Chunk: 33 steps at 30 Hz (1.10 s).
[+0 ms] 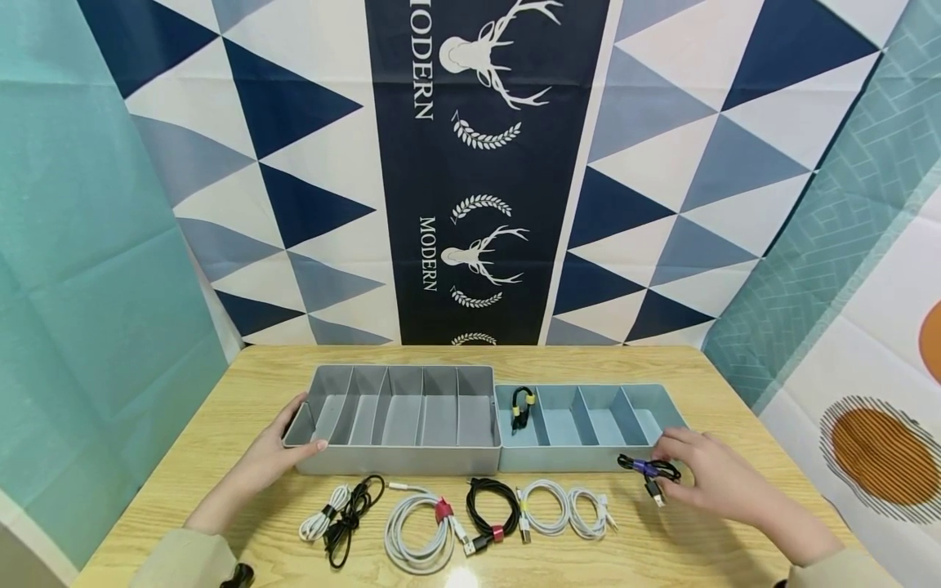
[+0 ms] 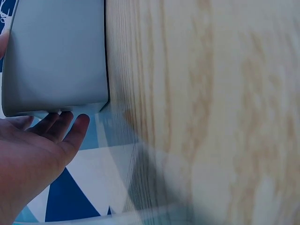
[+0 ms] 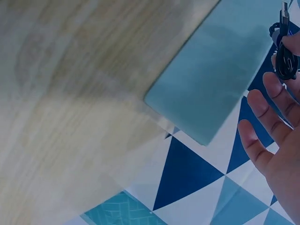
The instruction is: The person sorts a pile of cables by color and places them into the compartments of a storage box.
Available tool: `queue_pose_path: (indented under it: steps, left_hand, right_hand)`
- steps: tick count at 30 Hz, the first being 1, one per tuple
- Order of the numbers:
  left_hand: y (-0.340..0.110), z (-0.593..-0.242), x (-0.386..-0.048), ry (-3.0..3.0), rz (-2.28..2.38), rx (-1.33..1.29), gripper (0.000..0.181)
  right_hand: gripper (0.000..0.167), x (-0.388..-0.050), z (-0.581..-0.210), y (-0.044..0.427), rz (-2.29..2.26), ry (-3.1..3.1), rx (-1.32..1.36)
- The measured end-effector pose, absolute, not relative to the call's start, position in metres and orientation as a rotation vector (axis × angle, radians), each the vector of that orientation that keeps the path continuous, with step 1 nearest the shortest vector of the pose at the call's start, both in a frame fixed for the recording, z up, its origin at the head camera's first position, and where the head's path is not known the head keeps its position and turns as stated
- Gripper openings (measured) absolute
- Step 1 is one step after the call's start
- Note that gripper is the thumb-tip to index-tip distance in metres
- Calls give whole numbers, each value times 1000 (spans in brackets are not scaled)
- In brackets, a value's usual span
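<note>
My left hand (image 1: 266,454) rests on the left end of a grey divided box (image 1: 400,461); the thumb lies over its front rim. In the left wrist view, loosely extended fingers (image 2: 77,133) touch the box's end wall. My right hand (image 1: 711,478) pinches a coiled black USB cable (image 1: 648,469) with a purple tie, in front of the right end of a light-blue divided box (image 1: 573,460). The cable's metal plug hangs down. A black cable with yellow ties (image 1: 521,415) lies in the blue box's leftmost compartment. The grey compartments show no contents.
In front of the boxes lie a small white cable (image 1: 318,523), a black cable (image 1: 349,523), a large white coil with a red tie (image 1: 393,545), a black coil with a red tie (image 1: 470,500) and two white coils (image 1: 564,523) on the wooden table (image 1: 735,408). Patterned cloth hangs behind.
</note>
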<state>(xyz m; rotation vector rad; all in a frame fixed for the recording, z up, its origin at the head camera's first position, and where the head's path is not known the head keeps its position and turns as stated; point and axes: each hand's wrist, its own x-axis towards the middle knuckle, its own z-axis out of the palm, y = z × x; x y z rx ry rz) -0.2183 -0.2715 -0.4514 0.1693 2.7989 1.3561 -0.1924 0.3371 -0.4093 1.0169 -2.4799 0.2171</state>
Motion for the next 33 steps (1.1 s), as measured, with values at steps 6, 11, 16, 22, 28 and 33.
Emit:
queue_pose_path:
  steps: [6, 11, 16, 22, 28, 33]
  left_hand:
    - [-272, -453, -219, 2799, 1363, 173, 94]
    - [-272, -453, -219, 2798, 1372, 178, 93]
    - [-272, -453, -218, 2803, 1383, 184, 93]
    - [-271, -454, -219, 2811, 1389, 194, 93]
    - [-273, -455, -219, 2801, 1412, 216, 94]
    - [-276, -455, -219, 2807, 1434, 254, 93]
  right_hand:
    - [33, -196, -400, 334, 163, -2486, 1002]
    - [34, -201, -392, 331, 158, -2471, 1021]
    - [34, -207, -381, 328, 149, -2446, 1038]
    - [33, -214, -371, 324, 158, -2406, 1057]
    - [29, -221, -363, 316, 150, -2399, 1054]
    - [26, -226, -359, 309, 143, -2413, 1039]
